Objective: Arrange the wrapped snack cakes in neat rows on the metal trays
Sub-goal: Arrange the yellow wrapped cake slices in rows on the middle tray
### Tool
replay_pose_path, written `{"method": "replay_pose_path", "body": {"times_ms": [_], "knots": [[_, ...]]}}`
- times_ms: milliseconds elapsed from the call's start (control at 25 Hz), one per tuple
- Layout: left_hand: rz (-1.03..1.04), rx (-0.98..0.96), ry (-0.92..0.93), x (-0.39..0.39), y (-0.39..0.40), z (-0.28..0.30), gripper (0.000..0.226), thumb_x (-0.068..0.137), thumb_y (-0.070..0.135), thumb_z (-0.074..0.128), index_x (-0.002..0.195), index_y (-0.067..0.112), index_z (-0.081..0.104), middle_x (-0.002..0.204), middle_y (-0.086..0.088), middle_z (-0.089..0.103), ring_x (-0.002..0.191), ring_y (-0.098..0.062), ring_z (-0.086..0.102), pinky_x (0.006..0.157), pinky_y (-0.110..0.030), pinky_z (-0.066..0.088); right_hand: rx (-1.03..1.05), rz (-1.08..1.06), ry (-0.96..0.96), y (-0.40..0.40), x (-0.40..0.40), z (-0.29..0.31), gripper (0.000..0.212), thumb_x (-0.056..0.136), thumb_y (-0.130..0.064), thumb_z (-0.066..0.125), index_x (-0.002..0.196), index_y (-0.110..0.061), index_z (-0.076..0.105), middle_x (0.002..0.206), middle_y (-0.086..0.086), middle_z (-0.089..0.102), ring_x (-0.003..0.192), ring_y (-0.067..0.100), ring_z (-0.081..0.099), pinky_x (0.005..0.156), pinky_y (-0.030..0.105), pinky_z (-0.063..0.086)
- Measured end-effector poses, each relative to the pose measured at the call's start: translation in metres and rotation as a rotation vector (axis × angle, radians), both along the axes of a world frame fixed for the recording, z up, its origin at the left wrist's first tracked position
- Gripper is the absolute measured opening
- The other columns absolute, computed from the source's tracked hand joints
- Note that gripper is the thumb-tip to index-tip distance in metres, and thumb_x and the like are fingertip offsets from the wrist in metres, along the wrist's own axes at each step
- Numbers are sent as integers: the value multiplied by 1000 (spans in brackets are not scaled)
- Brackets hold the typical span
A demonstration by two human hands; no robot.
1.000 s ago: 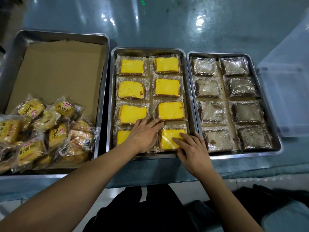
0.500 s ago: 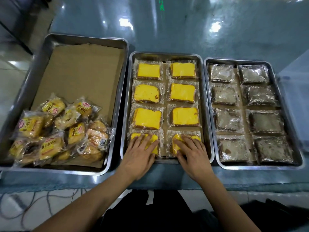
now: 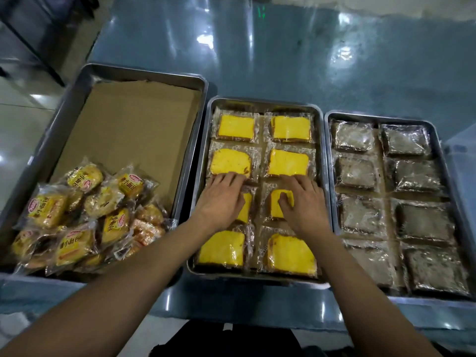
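Note:
The middle metal tray [image 3: 260,101] holds wrapped yellow cakes in two columns. My left hand [image 3: 221,199] lies flat on the left cake of the third row [image 3: 246,208], fingertips reaching the cake above [image 3: 229,163]. My right hand [image 3: 304,202] rests flat on the right cake of the third row [image 3: 279,206], thumb on its yellow top. The two nearest cakes, the near left cake [image 3: 222,249] and the near right cake [image 3: 292,256], lie uncovered under my forearms. The right tray [image 3: 381,118] holds dark wrapped cakes [image 3: 425,220] in two columns.
The large left tray [image 3: 144,74], lined with brown cardboard, holds a loose heap of yellow labelled snack packs [image 3: 85,222] at its near end. All three trays sit on a glossy blue-grey table [image 3: 257,47]. A clear plastic box edge [image 3: 461,155] stands at far right.
Both hands have moved away from me, from the nearest row of yellow cakes to the third row. The camera has come closer to the trays.

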State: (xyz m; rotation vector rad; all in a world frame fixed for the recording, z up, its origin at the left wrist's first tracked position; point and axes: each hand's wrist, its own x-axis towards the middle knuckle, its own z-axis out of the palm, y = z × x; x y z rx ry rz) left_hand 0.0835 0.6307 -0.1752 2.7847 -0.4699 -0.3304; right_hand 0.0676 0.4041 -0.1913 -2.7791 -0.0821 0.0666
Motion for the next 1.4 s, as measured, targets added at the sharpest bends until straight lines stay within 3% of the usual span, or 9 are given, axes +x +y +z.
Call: {"method": "replay_pose_path", "body": {"times_ms": [280, 440, 680, 880, 1200, 1320, 1400], "knots": [[-8, 72, 88, 91, -6, -8, 54, 105, 29, 37, 156, 23, 21, 163, -4, 20, 149, -31, 20, 120, -50, 23, 53, 27, -21, -17, 113, -11, 46, 95, -28, 55, 141, -22, 54, 147, 7, 49, 133, 32, 44, 107, 52, 40], [-14, 125, 88, 130, -9, -22, 54, 106, 41, 27, 158, 31, 16, 168, 2, 3, 154, -27, 1, 122, -49, 5, 13, 71, -1, -25, 146, -28, 53, 99, -34, 53, 150, -24, 42, 157, 8, 37, 144, 32, 31, 117, 51, 32], [-43, 158, 67, 153, -4, -40, 55, 105, 48, 26, 157, 37, 15, 168, 3, 5, 154, -30, 3, 123, -49, 5, -71, 102, -11, -25, 145, -53, 57, 104, -53, 30, 154, -26, 36, 163, 7, 28, 152, 27, 17, 123, 49, 20], [-36, 151, 53, 153, -6, -41, 57, 104, 44, 32, 157, 36, 14, 168, 1, 4, 154, -30, 2, 124, -49, 4, -95, 102, 39, -21, 155, -53, 61, 103, -57, 26, 157, -29, 28, 166, 5, 20, 154, 25, 10, 125, 46, 13], [5, 93, 19, 108, -10, -30, 55, 103, 33, 36, 156, 29, 20, 165, -5, 15, 150, -34, 15, 122, -53, 11, -88, -31, -64, -2, 88, -33, 51, 101, -45, 37, 148, -27, 45, 152, 5, 44, 142, 28, 35, 115, 51, 30], [-55, 133, -9, 61, -9, -38, 53, 103, 38, 34, 154, 28, 24, 163, -6, 21, 150, -32, 17, 123, -52, 10, -192, 22, 36, 0, 61, -40, 56, 103, -55, 29, 156, -35, 29, 162, 3, 31, 151, 25, 22, 122, 52, 14], [-54, 170, 10, 47, -6, -47, 59, 104, 47, 24, 159, 30, 12, 167, -4, 11, 153, -30, 7, 124, -51, 5, -212, 70, 86, -5, 59, -44, 62, 103, -61, 22, 160, -38, 12, 168, 1, 15, 156, 21, 4, 125, 52, 3]]}}
